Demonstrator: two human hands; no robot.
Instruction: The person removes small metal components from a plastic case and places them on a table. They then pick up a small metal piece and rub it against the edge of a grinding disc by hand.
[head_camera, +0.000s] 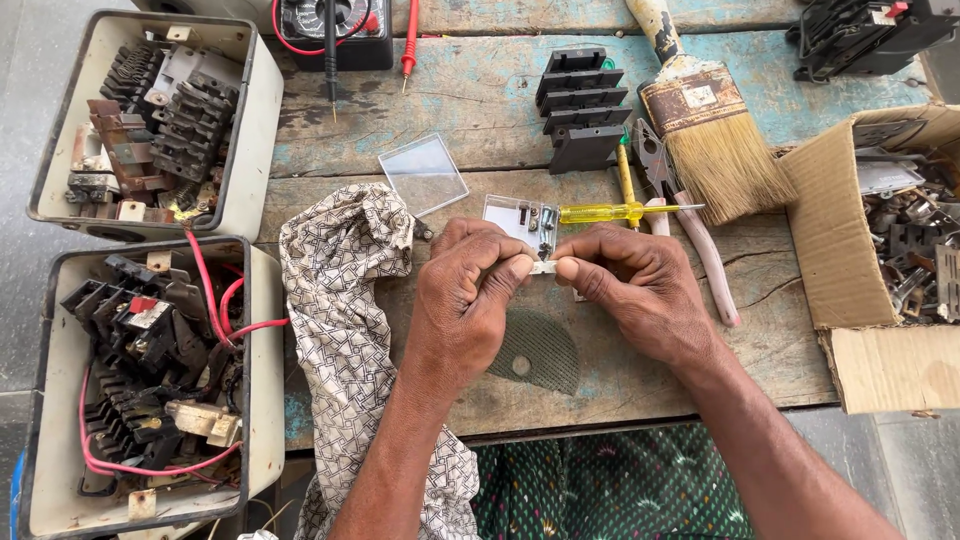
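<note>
Head view showed me both hands, left hand (465, 290) and right hand (630, 285), pinching a small pale metal strip (543, 267) between fingertips, just below the yellow-handled screwdriver (610, 212) on the worn wooden table (480, 100).

Bare forearms, dark green dotted garment (620, 490)

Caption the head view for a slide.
Both hands, left hand and right hand, pinch a small white part above a cluttered wooden workbench.
</note>
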